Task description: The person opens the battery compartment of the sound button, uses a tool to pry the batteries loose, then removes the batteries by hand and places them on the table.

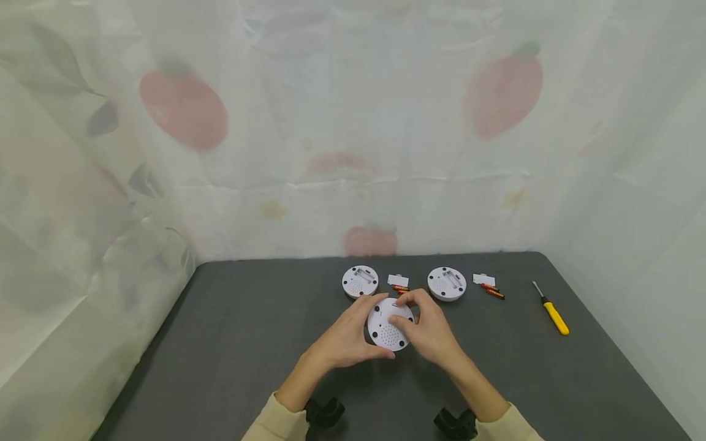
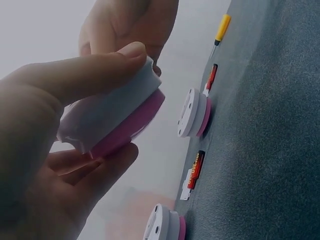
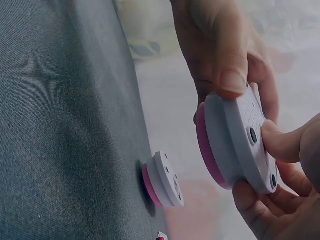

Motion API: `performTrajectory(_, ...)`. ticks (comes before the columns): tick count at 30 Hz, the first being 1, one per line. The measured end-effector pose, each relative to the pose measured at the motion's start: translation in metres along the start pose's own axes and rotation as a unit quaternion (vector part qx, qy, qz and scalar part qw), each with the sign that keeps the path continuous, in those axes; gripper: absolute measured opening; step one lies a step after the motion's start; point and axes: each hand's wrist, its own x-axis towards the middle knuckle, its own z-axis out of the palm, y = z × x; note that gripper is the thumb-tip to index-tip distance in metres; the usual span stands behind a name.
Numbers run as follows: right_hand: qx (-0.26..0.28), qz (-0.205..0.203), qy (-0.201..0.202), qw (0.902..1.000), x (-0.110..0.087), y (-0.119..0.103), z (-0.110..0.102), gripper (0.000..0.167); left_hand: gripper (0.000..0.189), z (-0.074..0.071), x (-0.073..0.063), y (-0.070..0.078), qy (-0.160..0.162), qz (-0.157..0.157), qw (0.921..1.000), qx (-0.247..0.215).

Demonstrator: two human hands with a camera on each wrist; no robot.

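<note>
A round white device point(image 1: 386, 335) with a pink underside, small black feet and a patch of speaker holes is held up above the table, its white face towards me. My left hand point(image 1: 350, 334) grips it by the rim, thumb on the near edge and fingers round the far side. My right hand point(image 1: 432, 331) pinches its right side, with the thumb point(image 3: 285, 142) pressed on the white face and the other fingers at the edge. The right fingers partly cover the upper part of that face, so I cannot tell whether its battery compartment is covered.
Behind the hands lie two similar devices, one left point(image 1: 357, 282) and one right point(image 1: 444, 284), with uncovered battery slots. Beside each are a white cover point(image 1: 398, 280) and red batteries point(image 1: 491, 291). A yellow-handled screwdriver point(image 1: 556, 317) lies right on the dark table point(image 1: 248, 355).
</note>
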Motion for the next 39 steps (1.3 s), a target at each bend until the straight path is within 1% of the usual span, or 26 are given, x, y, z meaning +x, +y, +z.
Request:
performTrajectory(3,0.011,0.019,-0.012,0.9997,0.0,0.002,0.001,0.031,0.102,-0.001,-0.001,0.0,-0.013,-0.006,0.9999,0.001)
performTrajectory(9,0.029,0.049,-0.025,0.9981,0.001,0.004,0.002,0.03,0.101,-0.002,-0.001,-0.001,-0.023,-0.018,0.9996,-0.004)
performTrajectory(12,0.021,0.038,-0.022,0.9988,0.0,0.004,0.002,0.031,0.101,-0.002,-0.001,-0.002,-0.03,-0.028,0.9991,-0.008)
performTrajectory(17,-0.005,-0.016,-0.006,0.9998,-0.001,0.004,0.005,0.032,0.1,-0.003,-0.002,-0.007,-0.041,-0.043,0.9982,-0.001)
performTrajectory(19,-0.014,-0.027,-0.001,0.9995,-0.001,0.006,0.007,0.032,0.1,-0.003,-0.003,-0.009,-0.045,-0.047,0.9979,0.0)
performTrajectory(23,-0.018,-0.023,-0.008,0.9996,-0.004,0.011,0.011,0.029,0.099,-0.004,-0.006,-0.013,-0.058,-0.057,0.9967,-0.004)
performTrajectory(27,0.001,-0.024,-0.024,0.9994,-0.005,0.018,0.013,0.024,0.099,0.0,-0.009,-0.019,-0.068,-0.072,0.995,-0.005)
performTrajectory(31,0.019,-0.032,-0.034,0.9988,-0.003,0.026,0.014,0.021,0.098,0.004,-0.012,-0.026,-0.072,-0.078,0.9943,-0.009)
performTrajectory(35,0.025,-0.019,-0.03,0.9991,0.0,0.036,0.01,0.019,0.098,0.007,-0.016,-0.032,-0.077,-0.086,0.9933,-0.01)
performTrajectory(39,0.003,-0.002,-0.021,0.9998,0.007,0.046,0.004,0.019,0.098,0.009,-0.019,-0.036,-0.076,-0.091,0.9928,-0.007)
